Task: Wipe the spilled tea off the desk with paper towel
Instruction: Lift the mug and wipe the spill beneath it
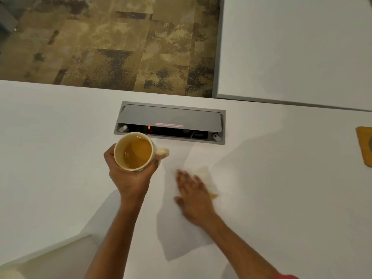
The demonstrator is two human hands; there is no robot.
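A long white paper towel point(181, 234) lies on the white desk point(60, 158). My right hand point(193, 196) presses flat on it with straight fingers; the hand is motion-blurred. Beside that hand the towel carries a yellow tea stain point(209, 184). My left hand point(128, 176) grips a cream mug point(136, 151) of amber tea from below and holds it above the desk, to the left of the towel. The mug's handle points right.
A grey cable box point(171, 121) with its lid open is set into the desk just behind the mug. A second white desk point(291, 47) stands at the back right. A yellow object point(365, 146) lies at the right edge. Patterned carpet point(110, 41) shows beyond the desk's far edge.
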